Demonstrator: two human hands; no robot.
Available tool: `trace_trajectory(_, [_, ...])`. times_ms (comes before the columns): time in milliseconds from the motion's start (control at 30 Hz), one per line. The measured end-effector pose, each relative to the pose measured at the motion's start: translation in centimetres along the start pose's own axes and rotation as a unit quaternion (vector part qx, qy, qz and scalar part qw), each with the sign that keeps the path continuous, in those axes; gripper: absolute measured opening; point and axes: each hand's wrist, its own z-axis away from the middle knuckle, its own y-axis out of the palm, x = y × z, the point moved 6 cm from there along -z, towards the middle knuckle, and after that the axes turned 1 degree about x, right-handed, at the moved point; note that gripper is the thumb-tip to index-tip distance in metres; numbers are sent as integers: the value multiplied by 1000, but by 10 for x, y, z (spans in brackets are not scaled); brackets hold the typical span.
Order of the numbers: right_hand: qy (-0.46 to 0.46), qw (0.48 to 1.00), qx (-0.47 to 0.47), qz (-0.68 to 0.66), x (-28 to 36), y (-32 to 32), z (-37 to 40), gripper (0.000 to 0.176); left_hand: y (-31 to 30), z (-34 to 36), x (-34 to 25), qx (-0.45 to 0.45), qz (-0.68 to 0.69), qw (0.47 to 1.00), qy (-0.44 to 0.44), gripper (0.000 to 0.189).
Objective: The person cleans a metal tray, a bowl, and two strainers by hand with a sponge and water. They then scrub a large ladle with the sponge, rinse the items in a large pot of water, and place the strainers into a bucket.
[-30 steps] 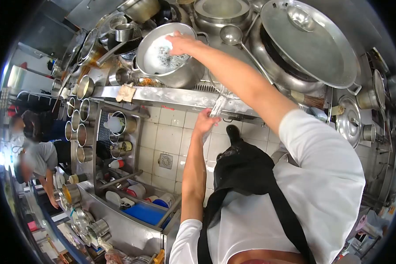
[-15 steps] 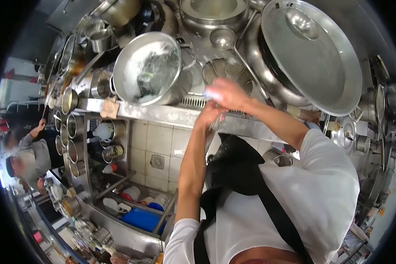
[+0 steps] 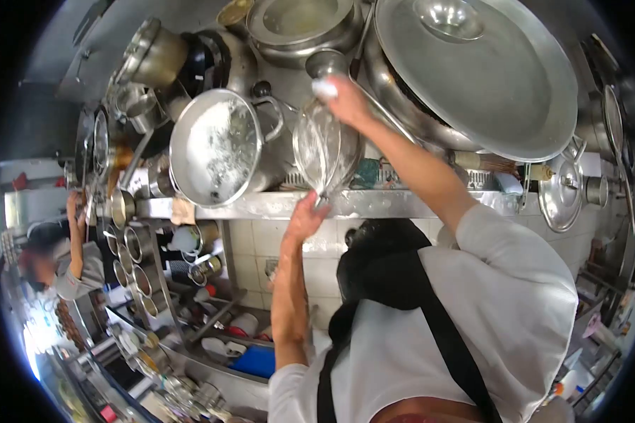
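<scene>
The metal counter [image 3: 402, 204] carries a big two-handled pot [image 3: 215, 148] with white foam inside, and a round metal vessel [image 3: 300, 28] stands near the back. A ladle [image 3: 327, 65] is lying to the right of the pot, with its long handle pointing to the front edge. Near this edge there are also a green piece [image 3: 365, 173] and a brush [image 3: 488, 162], and a beige cloth [image 3: 183, 210] lies on the edge at left.

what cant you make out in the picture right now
- Head view: the white thing in the right hand is blurred, so I can't tell what it is.
- Head view: the bottom of the pot is hidden by foam.
- Head view: the whisk handle is partly covered by the left hand.
- Head view: the wide pan is cut off by the top edge.
</scene>
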Motion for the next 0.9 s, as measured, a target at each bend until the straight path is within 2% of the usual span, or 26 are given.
trace_trajectory(67, [-56, 998, 35, -10, 29, 12, 69, 32, -1, 9, 36, -66, 134, 989, -18, 51])
trace_trajectory(133, [-168, 966, 185, 63, 67, 17, 145, 32, -11, -4, 20, -41, 107, 993, 5, 51])
trace_trajectory(167, [-177, 965, 180, 69, 70, 11, 152, 32, -16, -13, 24, -42, 160, 986, -22, 52])
trace_trajectory(200, [-170, 974, 153, -3, 71, 5, 162, 29, -20, -14, 29, -41, 212, 975, -57, 53])
trace_trajectory(233, [-163, 976, 124, -73, 70, -3, 165, 26, -18, -22, 16, -60, 272, 960, -39, 49])
trace_trajectory(267, [-115, 988, 41, -100, 63, -21, 154, 27, -15, -28, -19, -115, 326, 938, 4, 46])
trace_trajectory(333, [103, 974, -106, -170, 40, -48, 123, 28, -16, -64, 9, -170, 299, 938, -43, 45])
trace_trajectory(367, [99, 975, -111, -164, 32, -46, 120, 28, -11, -72, -1, -165, 302, 938, -36, 45])
trace_trajectory(400, [3, 982, -182, -54, 39, -52, 116, 31, -6, -80, -13, -176, 429, 886, -15, 44])
trace_trajectory(433, [-96, 961, -254, 56, 52, -57, 108, 33, -7, -91, -29, -179, 546, 818, 10, 44])
trace_trajectory(467, [-185, 962, -194, 49, 92, -53, 112, 38, -6, -96, -42, -171, 545, 821, 22, 44])
trace_trajectory(533, [-301, 946, 2, 118, 128, -27, 120, 37, -3, -81, -59, -225, 343, 910, 58, 35])
trace_trajectory(567, [-295, 948, -5, 123, 134, -32, 106, 37, -2, -68, -81, -193, 367, 897, 151, 27])
trace_trajectory(600, [-192, 962, -8, 196, 127, -40, 72, 36, -4, -52, -93, -184, 364, 901, 147, 27])
trace_trajectory(633, [-90, 960, -7, 266, 118, -52, 39, 35, -4, -37, -102, -182, 191, 961, 81, 25])
trace_trajectory(667, [-34, 968, -18, 249, 113, -68, 9, 32, 0, -24, -102, -190, 142, 968, 79, 24])
trace_trajectory(733, [-16, 970, 1, 244, 122, -62, 29, 31, 3, -4, -103, -198, 87, 973, 84, 25])
trace_trajectory(767, [-22, 970, -3, 244, 132, -50, 56, 31, 0, 6, -100, -205, 114, 967, 96, 25])
trace_trajectory(800, [-167, 963, -46, 205, 155, -37, 98, 30, -2, 13, -97, -217, 144, 959, 109, 25])
trace_trajectory(833, [-304, 936, -89, 155, 176, -33, 129, 31, -6, 15, -83, -216, 196, 941, 172, 24])
trace_trajectory(867, [-304, 937, -89, 148, 181, -35, 133, 31, -12, 29, -82, -220, 190, 942, 169, 24])
trace_trajectory(900, [-235, 958, -102, 130, 175, -47, 120, 31, -17, 39, -79, -236, 189, 943, 141, 24])
